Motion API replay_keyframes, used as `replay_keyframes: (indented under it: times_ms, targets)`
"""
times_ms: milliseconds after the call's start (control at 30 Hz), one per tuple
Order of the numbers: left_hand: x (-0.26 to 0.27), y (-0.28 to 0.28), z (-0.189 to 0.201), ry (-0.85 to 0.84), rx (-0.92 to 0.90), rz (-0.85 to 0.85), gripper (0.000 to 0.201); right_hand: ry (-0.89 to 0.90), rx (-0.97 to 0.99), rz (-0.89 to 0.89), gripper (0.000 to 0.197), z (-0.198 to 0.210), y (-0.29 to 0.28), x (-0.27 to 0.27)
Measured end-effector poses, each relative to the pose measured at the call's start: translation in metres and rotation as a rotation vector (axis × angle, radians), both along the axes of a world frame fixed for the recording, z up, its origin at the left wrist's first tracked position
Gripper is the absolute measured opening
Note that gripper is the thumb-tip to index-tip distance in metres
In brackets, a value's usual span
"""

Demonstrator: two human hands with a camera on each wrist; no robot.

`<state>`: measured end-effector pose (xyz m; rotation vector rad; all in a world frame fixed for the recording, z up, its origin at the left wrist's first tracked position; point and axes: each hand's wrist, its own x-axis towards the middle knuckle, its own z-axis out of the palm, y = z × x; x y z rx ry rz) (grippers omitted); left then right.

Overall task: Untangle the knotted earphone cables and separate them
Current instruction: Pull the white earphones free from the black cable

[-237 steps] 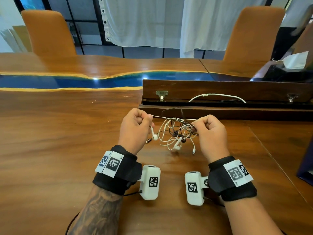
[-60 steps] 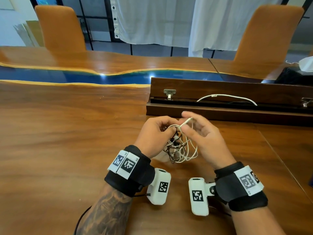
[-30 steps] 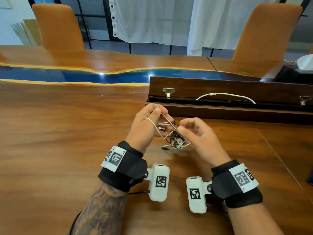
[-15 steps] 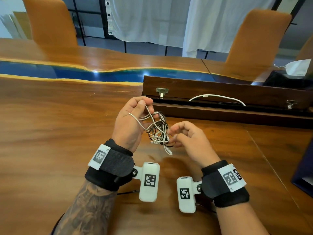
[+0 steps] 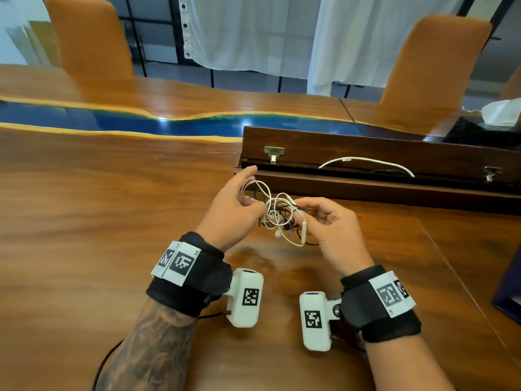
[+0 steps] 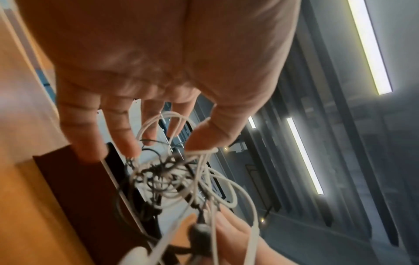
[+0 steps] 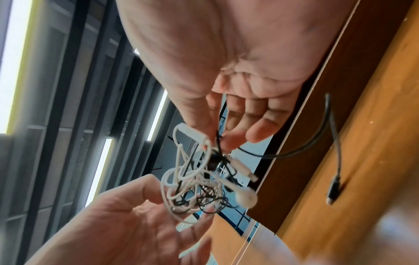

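Note:
A knotted bundle of white and black earphone cables [image 5: 279,215] hangs above the wooden table [image 5: 112,221] between my hands. My left hand [image 5: 248,198] has a white loop hooked over its fingers, with the thumb against the strands and the index finger stretched out. In the left wrist view, my left hand [image 6: 172,139] meets the bundle [image 6: 167,175] at the thumb tip. My right hand [image 5: 301,207] pinches the bundle's right side. In the right wrist view, my right hand [image 7: 217,139] pinches a black strand, and a white earbud [image 7: 246,198] dangles from the bundle [image 7: 195,184].
Just beyond my hands a dark wooden cable hatch [image 5: 366,148] stands open, with a white cable [image 5: 366,160] inside. Two orange chairs [image 5: 90,38] stand across the table. A tissue box [image 5: 501,114] sits far right, a dark object [image 5: 510,289] at the right edge.
My left index finger has straightened and the white loop now sits lower on that hand. The right hand has shifted its pinch up to the bundle's upper right. The bundle looks looser.

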<state>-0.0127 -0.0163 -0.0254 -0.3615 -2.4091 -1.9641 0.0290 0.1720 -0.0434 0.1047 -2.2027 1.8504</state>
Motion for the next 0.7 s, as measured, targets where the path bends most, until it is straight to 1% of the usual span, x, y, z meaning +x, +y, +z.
replay_keyframes:
  times_ms: [67,133,167,233,300,333,400,467,533,600,633,700]
  targets:
    - [-0.002,-0.003,-0.001,0.028,-0.062,0.033,0.076,0.011,0.003,-0.033,0.019,0.001,0.002,0.000]
    - [-0.002,-0.006,0.001,0.038,-0.011,0.067,0.078,0.001,0.006,-0.049,0.020,0.000,0.004,0.000]
    - [-0.001,-0.006,0.002,0.051,0.033,0.090,0.075,-0.018,-0.010,-0.049,0.021,0.000,0.005,0.001]
    - [0.002,-0.004,0.005,0.132,0.061,0.117,0.061,-0.021,-0.019,-0.037,0.024,0.000,0.003,0.000]
    - [0.004,0.000,0.005,0.213,0.000,0.083,0.038,0.018,0.002,-0.029,0.029,-0.002,0.002,-0.001]
    - [0.005,0.002,0.003,0.224,-0.051,0.039,0.028,0.033,0.000,-0.020,0.031,-0.003,0.000,-0.002]
    - [0.008,0.007,-0.001,0.206,-0.173,-0.057,0.020,0.058,0.003,-0.010,0.030,-0.004,-0.001,-0.002]
    - [0.009,0.012,-0.005,0.208,-0.243,-0.111,0.015,0.087,0.010,-0.013,0.029,-0.003,-0.003,-0.002]
    - [0.008,0.012,-0.006,0.214,-0.228,-0.068,0.014,0.110,0.002,-0.028,0.026,-0.002,-0.003,-0.001]
    - [0.004,0.008,-0.005,0.212,-0.186,0.039,0.020,0.113,-0.018,-0.052,0.025,-0.001,-0.001,-0.001]
    - [0.003,0.006,-0.005,0.189,-0.147,0.102,0.022,0.109,-0.035,-0.064,0.025,-0.001,-0.001,-0.002]
    - [0.000,0.003,-0.002,0.079,0.010,0.197,0.022,0.094,-0.052,-0.086,0.023,-0.002,0.000,-0.002]
